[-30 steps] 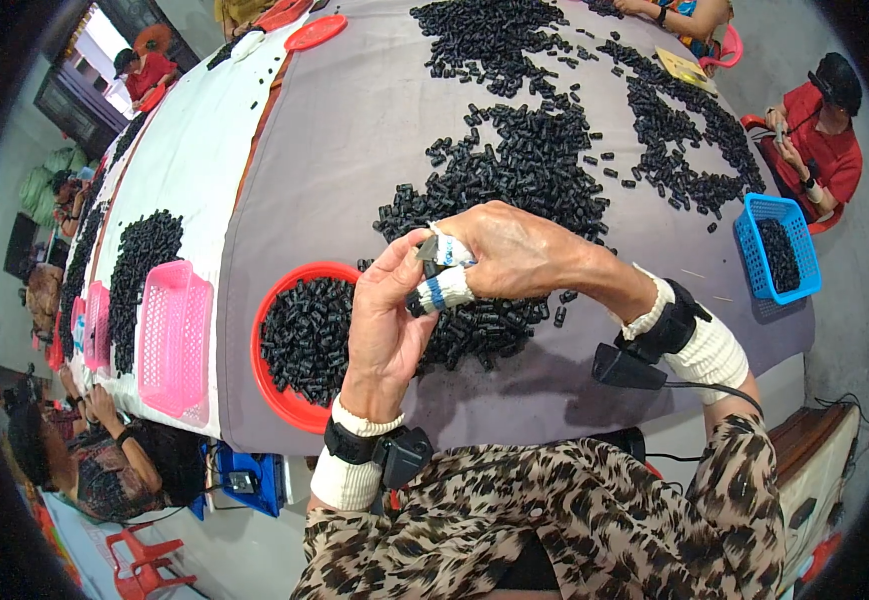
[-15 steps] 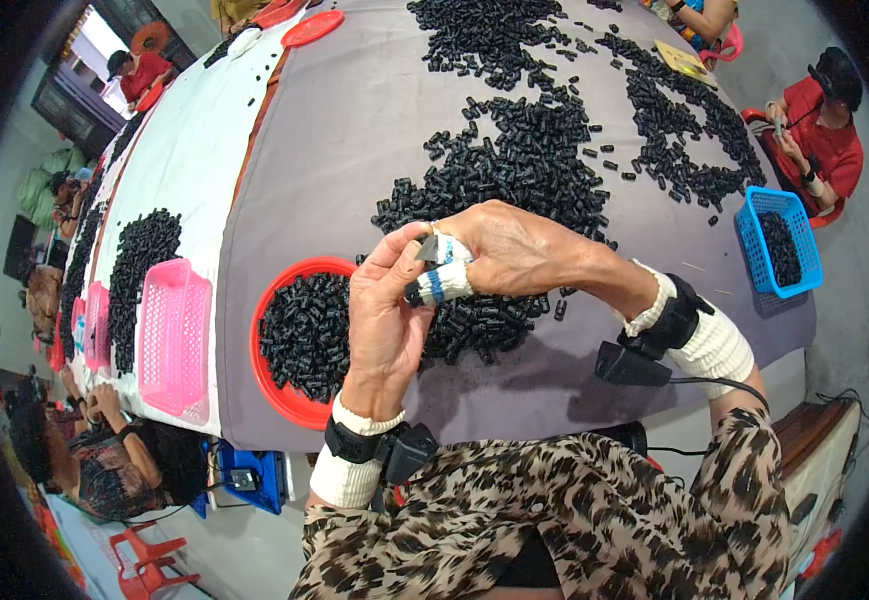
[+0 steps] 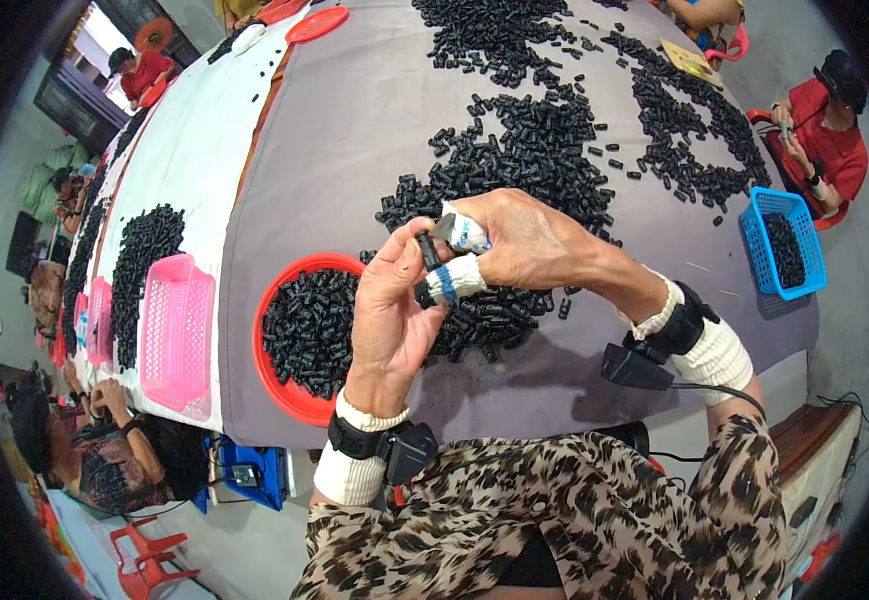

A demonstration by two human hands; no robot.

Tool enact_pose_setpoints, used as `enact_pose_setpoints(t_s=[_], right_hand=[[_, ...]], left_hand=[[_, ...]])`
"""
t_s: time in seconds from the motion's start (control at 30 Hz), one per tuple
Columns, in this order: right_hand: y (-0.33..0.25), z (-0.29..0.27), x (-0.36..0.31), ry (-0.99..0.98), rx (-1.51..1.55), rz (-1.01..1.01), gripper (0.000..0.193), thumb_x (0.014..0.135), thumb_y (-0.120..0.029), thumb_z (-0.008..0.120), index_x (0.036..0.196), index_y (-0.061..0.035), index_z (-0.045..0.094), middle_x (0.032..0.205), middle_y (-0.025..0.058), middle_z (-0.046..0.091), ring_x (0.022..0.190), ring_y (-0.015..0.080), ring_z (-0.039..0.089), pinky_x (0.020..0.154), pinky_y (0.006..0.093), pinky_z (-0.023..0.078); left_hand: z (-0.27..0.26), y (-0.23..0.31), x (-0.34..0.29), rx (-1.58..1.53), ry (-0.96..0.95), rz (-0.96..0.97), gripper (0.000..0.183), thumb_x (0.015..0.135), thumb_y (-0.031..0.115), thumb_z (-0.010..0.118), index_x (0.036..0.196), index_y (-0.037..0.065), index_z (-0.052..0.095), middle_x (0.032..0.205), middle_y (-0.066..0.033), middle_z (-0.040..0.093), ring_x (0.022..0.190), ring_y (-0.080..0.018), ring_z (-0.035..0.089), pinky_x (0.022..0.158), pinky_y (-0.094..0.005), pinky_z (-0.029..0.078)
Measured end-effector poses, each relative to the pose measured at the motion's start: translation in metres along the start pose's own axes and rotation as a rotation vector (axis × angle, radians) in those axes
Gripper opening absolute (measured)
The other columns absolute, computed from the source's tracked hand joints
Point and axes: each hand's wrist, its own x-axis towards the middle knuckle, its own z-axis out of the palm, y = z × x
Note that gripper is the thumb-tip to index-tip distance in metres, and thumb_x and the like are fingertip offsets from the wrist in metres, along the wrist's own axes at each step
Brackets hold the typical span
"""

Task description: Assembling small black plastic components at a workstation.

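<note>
Between the thumb and fingers of my left hand [image 3: 391,335] is a small black ribbed cylindrical part [image 3: 428,250]. Close against it, my right hand [image 3: 535,240] pinches a small grey blade [image 3: 444,227]. White wrapping with blue marks [image 3: 470,236] covers the right thumb area, and a white band with a blue stripe [image 3: 455,278] is round a right finger. Both hands meet above a large heap of similar black parts [image 3: 500,325]. A red round tray [image 3: 267,375], full of these parts, stands left of my left hand.
More black parts [image 3: 515,150] spread over the grey cloth [image 3: 335,150]. A pink basket [image 3: 177,335] stands at left, a blue basket [image 3: 783,240] holding parts at right. Co-workers sit around the table, one in red [image 3: 835,150] at right. A cable hangs from my right wrist device [image 3: 635,367].
My right hand has shifted slightly right and turned, drawing the blade a little away from my left fingers. The black part in my left hand now shows more fully.
</note>
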Motion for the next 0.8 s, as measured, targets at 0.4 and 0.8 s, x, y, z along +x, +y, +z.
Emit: enact_pose_setpoints(t_s=[0.4,0.8], right_hand=[[0.002,0.004,0.0,0.143,-0.04,-0.067,0.029,0.064,-0.023,0.068,0.077,0.0018,0.058,0.067,0.0146,0.061,0.061,0.0248,0.059,0.058,0.0345,0.046],[0.002,0.001,-0.003,0.179,-0.064,-0.026,0.032,0.064,-0.027,0.07,0.076,0.0002,0.057,0.063,0.0131,0.057,0.055,0.0218,0.053,0.054,0.0342,0.042]], left_hand=[[0.011,0.003,0.004,0.258,0.126,-0.016,0.021,0.08,0.004,0.06,0.1,0.0,0.056,0.089,-0.0055,0.062,0.081,-0.0125,0.06,0.073,-0.0249,0.05],[0.01,0.0,-0.002,0.14,0.136,0.018,0.024,0.09,0.016,0.052,0.107,-0.001,0.054,0.093,-0.0105,0.063,0.085,-0.015,0.061,0.076,-0.0273,0.051]])
